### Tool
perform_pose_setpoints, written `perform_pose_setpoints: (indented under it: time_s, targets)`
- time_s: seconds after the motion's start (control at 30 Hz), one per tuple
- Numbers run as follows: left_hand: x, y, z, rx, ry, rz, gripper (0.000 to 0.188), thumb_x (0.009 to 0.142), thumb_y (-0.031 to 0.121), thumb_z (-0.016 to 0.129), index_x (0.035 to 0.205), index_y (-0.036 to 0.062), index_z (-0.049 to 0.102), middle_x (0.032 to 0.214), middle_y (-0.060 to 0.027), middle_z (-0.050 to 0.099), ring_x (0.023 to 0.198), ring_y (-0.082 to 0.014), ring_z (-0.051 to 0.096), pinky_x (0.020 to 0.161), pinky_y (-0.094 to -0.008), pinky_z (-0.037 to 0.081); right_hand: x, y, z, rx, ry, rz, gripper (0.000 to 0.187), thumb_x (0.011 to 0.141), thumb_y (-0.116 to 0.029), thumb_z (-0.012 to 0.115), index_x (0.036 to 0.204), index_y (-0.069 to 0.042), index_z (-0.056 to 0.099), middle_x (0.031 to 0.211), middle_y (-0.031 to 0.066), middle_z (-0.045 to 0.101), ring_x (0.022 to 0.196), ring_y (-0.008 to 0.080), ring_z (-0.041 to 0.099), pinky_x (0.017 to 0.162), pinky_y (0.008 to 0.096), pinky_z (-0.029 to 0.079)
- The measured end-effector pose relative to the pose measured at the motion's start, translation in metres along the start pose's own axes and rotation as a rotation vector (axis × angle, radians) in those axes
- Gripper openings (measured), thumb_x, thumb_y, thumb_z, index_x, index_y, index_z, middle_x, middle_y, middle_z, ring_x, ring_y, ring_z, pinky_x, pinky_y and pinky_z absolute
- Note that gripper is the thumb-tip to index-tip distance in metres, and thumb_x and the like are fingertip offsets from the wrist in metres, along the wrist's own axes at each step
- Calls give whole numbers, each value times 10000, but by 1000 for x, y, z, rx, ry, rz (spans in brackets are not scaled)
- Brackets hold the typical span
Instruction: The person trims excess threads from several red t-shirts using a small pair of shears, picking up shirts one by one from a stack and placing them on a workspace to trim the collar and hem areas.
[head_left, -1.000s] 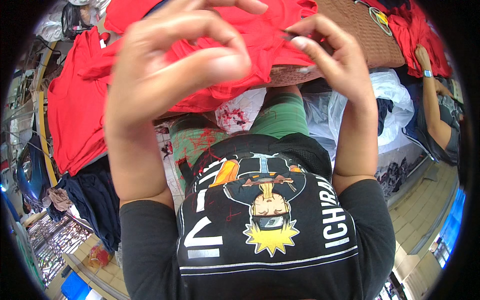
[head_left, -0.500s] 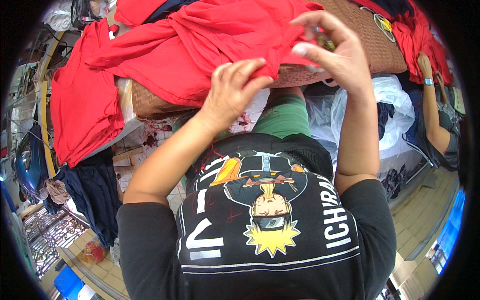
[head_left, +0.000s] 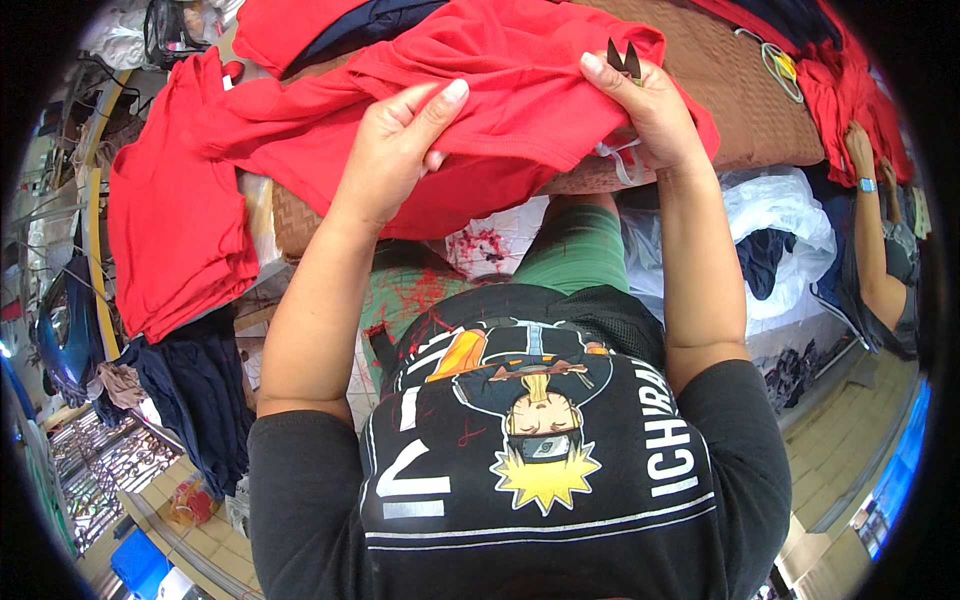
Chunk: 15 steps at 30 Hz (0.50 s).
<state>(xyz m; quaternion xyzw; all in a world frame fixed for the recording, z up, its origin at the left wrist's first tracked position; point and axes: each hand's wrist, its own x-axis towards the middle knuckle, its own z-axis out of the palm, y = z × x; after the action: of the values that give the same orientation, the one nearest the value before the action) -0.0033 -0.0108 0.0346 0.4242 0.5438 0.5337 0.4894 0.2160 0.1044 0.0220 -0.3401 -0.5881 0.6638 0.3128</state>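
A red fabric garment (head_left: 480, 130) is stretched between my two hands, its hemmed edge lifted toward me over a brown woven-pattern padded surface (head_left: 750, 110). My left hand (head_left: 385, 150) pinches the cloth on the left, thumb on top. On the right, my right hand (head_left: 660, 120) grips the cloth too, with small thread snips (head_left: 624, 62) in the same hand. Their dark pointed blades stick up past the thumb; the handles are mostly hidden by the fingers. A pale strip (head_left: 622, 160) hangs below that hand.
More red cloth (head_left: 180, 200) drapes off the left end, above dark navy cloth (head_left: 195, 390). A clear plastic bag (head_left: 800, 200) stands at right beneath the padded surface. Farther right, another person's hand (head_left: 860, 150) holds red cloth. A corded yellow item (head_left: 785, 68) lies nearby.
My left hand has moved left and now pinches the garment. My right hand, earlier raised and blurred with looser fingers, has closed on the cloth. The edge is now pulled taut between them.
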Motion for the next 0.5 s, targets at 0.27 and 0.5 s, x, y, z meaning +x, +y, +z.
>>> perform_pose_setpoints:
  time_s: [0.27,0.5]
  targets:
    - [2,-14,-5,-294,-71,-30,216,962,226,537,971,59,674,816,39,637,714,-27,548,670,-181,424,3,4,1,-62,-81,32,312,837,-398,708,795,-91,679,676,-75,578,599,12,494,539,181,376]
    - [3,-24,-10,-375,-26,43,274,969,201,509,1085,-7,645,1067,-67,671,974,-115,615,903,-258,449,-2,-2,6,-20,-167,-113,215,802,-161,759,951,-28,680,925,8,651,868,80,590,799,242,469]
